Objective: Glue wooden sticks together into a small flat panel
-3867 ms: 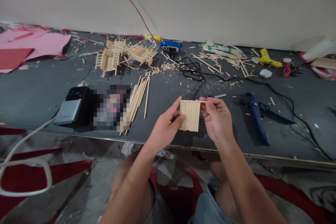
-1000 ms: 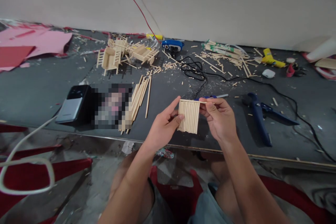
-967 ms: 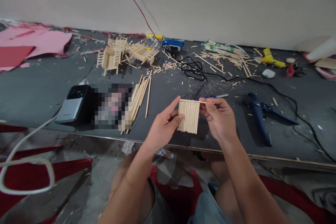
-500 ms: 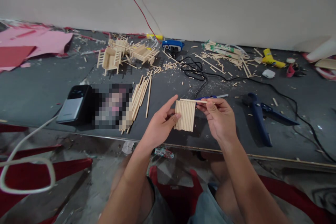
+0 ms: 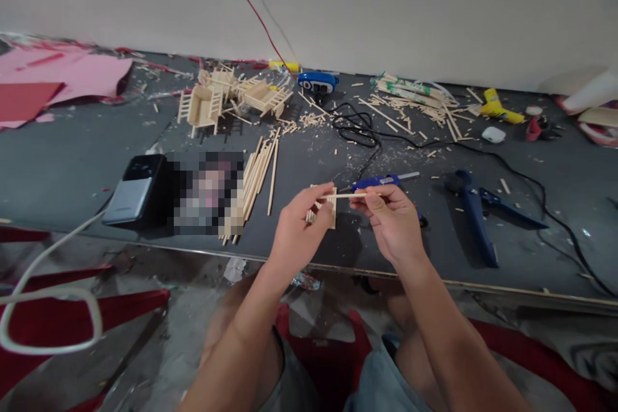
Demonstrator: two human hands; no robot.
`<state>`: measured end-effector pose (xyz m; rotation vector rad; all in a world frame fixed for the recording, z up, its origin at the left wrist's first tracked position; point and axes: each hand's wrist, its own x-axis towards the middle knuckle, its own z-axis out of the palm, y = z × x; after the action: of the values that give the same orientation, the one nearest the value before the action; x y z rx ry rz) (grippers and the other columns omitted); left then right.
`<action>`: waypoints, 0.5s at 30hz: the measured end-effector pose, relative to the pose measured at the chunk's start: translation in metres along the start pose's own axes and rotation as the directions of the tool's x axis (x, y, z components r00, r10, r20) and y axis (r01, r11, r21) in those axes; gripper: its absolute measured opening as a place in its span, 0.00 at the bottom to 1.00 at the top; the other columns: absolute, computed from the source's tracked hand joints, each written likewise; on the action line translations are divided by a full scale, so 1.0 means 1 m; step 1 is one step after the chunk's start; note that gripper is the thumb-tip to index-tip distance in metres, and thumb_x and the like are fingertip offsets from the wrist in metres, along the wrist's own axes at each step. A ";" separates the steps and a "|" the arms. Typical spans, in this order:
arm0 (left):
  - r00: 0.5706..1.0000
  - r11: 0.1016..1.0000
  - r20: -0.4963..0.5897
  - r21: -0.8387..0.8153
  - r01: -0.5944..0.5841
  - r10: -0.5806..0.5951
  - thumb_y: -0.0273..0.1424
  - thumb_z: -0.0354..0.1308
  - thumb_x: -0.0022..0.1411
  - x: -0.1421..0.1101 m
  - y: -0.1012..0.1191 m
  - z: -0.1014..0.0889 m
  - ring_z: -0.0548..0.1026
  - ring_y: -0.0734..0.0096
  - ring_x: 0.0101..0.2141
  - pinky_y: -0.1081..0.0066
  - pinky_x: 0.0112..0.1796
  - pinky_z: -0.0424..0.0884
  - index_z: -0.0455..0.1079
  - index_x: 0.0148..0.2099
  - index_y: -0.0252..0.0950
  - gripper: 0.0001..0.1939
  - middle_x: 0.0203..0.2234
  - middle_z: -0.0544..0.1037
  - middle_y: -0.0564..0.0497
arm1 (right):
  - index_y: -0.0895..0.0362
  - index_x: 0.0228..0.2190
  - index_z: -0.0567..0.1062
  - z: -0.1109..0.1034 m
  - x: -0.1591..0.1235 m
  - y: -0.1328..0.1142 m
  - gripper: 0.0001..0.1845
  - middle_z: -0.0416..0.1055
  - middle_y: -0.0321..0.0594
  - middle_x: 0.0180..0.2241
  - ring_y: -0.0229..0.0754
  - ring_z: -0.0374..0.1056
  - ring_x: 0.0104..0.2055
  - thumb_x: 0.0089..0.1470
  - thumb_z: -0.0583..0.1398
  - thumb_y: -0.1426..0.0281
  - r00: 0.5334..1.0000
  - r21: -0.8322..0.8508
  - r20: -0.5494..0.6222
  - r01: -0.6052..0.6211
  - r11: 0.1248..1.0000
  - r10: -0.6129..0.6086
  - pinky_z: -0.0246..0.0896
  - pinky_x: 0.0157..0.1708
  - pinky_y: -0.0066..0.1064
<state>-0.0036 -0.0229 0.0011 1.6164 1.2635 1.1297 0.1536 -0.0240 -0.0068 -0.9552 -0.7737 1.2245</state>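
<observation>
Square panel of pale round wooden sticks [image 5: 333, 214]: above the near edge of the dark grey bench [image 5: 302, 158], mostly hidden by the left hand; contact with the bench cannot be told. Clock directions run from this panel.

Left hand [image 5: 303, 225], 8 o'clock: fingers closed on the panel.

Right hand [image 5: 396, 222], 3 o'clock: thumb and fingers pinching one end of a slim, straight pale wooden stick [image 5: 348, 196]. Stick roughly level, its other end overlapping the panel close to the left fingers; contact there unclear.

Dark blue long-handled hand cutter [image 5: 476, 219], 3 o'clock: lying with handles spread.

Black-and-silver block with a white cable [image 5: 132, 190], 9 o'clock.

Loose bundle of long pale sticks [image 5: 255, 180], between 9 and 10 o'clock.

Blue glue gun [image 5: 376, 181], 2 o'clock: just beyond the right hand, partly covered by it.

Tangled black cord [image 5: 355, 129], 12 o'clock.

Bright yellow tube-shaped object [image 5: 499, 107], 2 o'clock.

Miniature pale wooden furniture [image 5: 203, 108], 10 o'clock.

Green-and-white wrapped sticks [image 5: 410, 91], 1 o'clock: offcuts around them.

Blue plastic power socket [image 5: 317, 82], 12 o'clock: near the wall.
</observation>
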 end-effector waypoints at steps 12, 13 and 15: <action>0.988 0.982 0.102 -0.137 0.128 -0.115 0.38 0.55 0.61 0.004 -0.001 -0.004 0.73 0.76 0.28 0.75 0.31 0.69 0.74 0.42 0.36 0.13 0.28 0.78 0.51 | 0.52 0.32 0.76 -0.023 0.003 -0.009 0.06 0.77 0.33 0.29 0.35 0.73 0.31 0.50 0.64 0.64 0.994 -0.177 -0.009 0.106 0.978 -0.109 0.69 0.37 0.31; 0.988 0.981 0.093 -0.139 0.134 -0.121 0.38 0.55 0.61 0.004 -0.002 -0.004 0.73 0.76 0.28 0.76 0.31 0.69 0.74 0.42 0.36 0.13 0.28 0.78 0.51 | 0.52 0.32 0.76 -0.029 0.006 -0.012 0.07 0.77 0.33 0.30 0.35 0.72 0.32 0.50 0.64 0.64 0.986 -0.229 -0.033 0.149 0.962 -0.161 0.68 0.38 0.31; 0.988 0.981 0.073 -0.131 0.141 -0.132 0.38 0.55 0.61 0.005 -0.003 -0.005 0.73 0.76 0.28 0.76 0.31 0.69 0.74 0.42 0.36 0.13 0.28 0.78 0.51 | 0.52 0.34 0.76 -0.042 0.011 -0.021 0.09 0.76 0.34 0.34 0.36 0.71 0.37 0.49 0.64 0.64 0.970 -0.370 -0.066 0.193 0.909 -0.233 0.66 0.42 0.32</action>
<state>-0.0087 -0.0172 0.0013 1.4319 1.2100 1.0472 0.2014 -0.0222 -0.0053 -1.1915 -1.0099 0.8454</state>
